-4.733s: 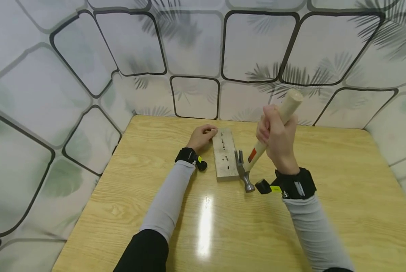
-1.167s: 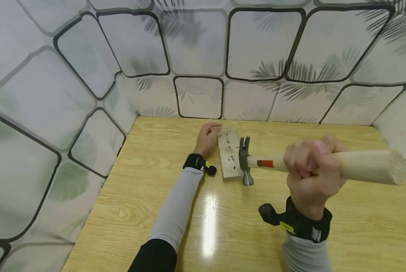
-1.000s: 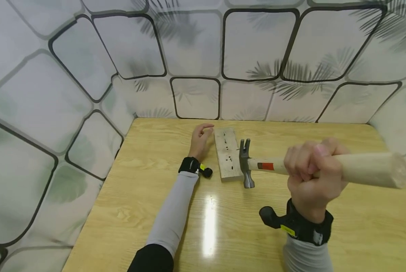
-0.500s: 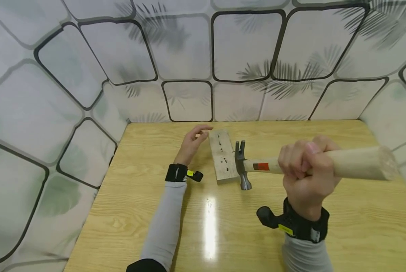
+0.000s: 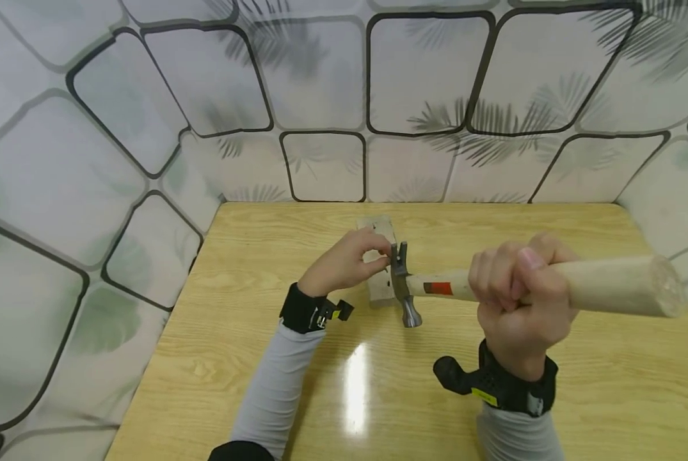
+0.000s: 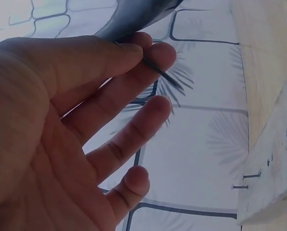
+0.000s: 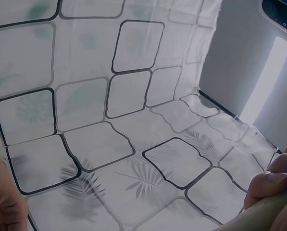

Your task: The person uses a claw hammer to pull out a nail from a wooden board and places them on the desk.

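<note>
My right hand (image 5: 522,298) grips the wooden handle of a claw hammer (image 5: 404,294), held sideways with its claw towards the wall and its striking face towards me. At the claw is my left hand (image 5: 344,262), fingertips right against the metal. The left wrist view shows its thumb and fingers pinching a thin dark nail (image 6: 165,76), whose free end sticks out below the hammer's metal; the ring and little fingers are loosely spread. Under the hand and hammer lies a pale wooden board (image 5: 381,296), partly hidden. Two nails (image 6: 251,176) poke from its end.
The wood-grain table (image 5: 251,243) runs back to a wall covered in patterned cloth (image 5: 320,77). The cloth also rises along the left and right sides. A bright light reflection lies on the table in front of the board.
My left hand has left the board's far left edge, passed over the board to the hammer's claw, and now pinches a nail there. Earlier, my right hand turned the hammer from upright to sideways.
</note>
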`<control>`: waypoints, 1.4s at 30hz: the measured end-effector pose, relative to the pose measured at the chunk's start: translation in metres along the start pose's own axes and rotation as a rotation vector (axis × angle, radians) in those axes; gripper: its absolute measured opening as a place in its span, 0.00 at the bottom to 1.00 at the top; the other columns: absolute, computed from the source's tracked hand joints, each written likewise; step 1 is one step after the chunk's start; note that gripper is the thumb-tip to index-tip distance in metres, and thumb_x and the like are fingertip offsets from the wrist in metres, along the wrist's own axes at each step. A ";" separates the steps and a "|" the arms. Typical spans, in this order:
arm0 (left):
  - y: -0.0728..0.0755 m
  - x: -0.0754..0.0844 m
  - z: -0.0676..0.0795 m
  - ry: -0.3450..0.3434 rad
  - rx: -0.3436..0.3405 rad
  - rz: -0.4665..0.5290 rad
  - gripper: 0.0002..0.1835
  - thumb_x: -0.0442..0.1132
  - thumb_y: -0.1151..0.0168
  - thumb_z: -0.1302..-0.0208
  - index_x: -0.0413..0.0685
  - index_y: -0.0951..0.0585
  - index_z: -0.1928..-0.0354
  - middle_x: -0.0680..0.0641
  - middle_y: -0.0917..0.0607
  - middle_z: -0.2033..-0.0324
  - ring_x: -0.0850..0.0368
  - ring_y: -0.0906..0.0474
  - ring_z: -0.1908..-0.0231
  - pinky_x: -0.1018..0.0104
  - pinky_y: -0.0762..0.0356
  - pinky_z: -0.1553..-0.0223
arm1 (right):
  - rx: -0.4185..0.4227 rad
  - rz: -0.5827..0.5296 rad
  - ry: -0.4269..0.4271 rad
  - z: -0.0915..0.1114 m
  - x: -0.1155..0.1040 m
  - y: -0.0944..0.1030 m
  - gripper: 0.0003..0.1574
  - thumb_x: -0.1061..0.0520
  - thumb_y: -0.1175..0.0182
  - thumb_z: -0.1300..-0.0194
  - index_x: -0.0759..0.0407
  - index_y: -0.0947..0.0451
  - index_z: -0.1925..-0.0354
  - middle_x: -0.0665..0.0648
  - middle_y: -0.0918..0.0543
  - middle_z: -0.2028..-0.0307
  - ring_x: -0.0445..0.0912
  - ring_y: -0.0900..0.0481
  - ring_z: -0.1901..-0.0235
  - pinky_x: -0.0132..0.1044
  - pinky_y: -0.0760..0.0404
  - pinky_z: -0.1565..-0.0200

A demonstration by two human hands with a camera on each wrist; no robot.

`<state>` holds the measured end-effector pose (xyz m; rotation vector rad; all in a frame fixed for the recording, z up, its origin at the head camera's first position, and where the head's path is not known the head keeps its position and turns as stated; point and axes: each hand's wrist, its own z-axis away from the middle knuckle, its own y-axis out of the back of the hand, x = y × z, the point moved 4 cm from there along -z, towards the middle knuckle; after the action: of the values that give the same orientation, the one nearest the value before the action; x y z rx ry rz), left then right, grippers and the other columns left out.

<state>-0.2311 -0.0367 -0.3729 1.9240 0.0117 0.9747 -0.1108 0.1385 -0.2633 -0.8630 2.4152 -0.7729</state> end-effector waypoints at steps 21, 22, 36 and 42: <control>0.042 -0.075 0.070 0.518 0.291 -0.020 0.10 0.43 0.36 0.28 0.48 0.12 0.52 0.48 0.11 0.58 0.53 0.17 0.59 0.57 0.20 0.57 | -0.042 0.070 -0.068 0.004 0.011 -0.002 0.24 0.74 0.58 0.38 0.62 0.51 0.87 0.50 0.45 0.91 0.37 0.45 0.92 0.26 0.45 0.87; 0.041 -0.083 0.078 0.587 0.256 -0.017 0.10 0.42 0.36 0.28 0.47 0.13 0.52 0.47 0.12 0.59 0.52 0.17 0.60 0.56 0.20 0.57 | -0.043 0.077 -0.072 0.004 0.011 -0.002 0.24 0.75 0.58 0.38 0.62 0.50 0.87 0.50 0.45 0.91 0.37 0.45 0.92 0.26 0.45 0.87; 0.027 -0.130 0.101 0.864 0.105 -0.149 0.03 0.32 0.32 0.42 0.43 0.13 0.71 0.46 0.14 0.78 0.50 0.20 0.75 0.61 0.24 0.70 | -0.027 0.114 -0.147 0.004 0.017 -0.003 0.24 0.76 0.58 0.39 0.63 0.50 0.87 0.50 0.46 0.91 0.37 0.47 0.92 0.25 0.47 0.88; 0.023 -0.130 0.103 0.893 0.123 -0.195 0.06 0.29 0.33 0.44 0.43 0.16 0.77 0.46 0.17 0.79 0.51 0.22 0.77 0.61 0.24 0.71 | -0.008 0.132 -0.153 0.005 0.019 -0.002 0.24 0.76 0.58 0.39 0.63 0.50 0.87 0.50 0.46 0.91 0.38 0.47 0.92 0.26 0.48 0.88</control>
<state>-0.2633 -0.1758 -0.4606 1.4083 0.7685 1.6369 -0.1201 0.1225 -0.2698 -0.7294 2.3144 -0.6249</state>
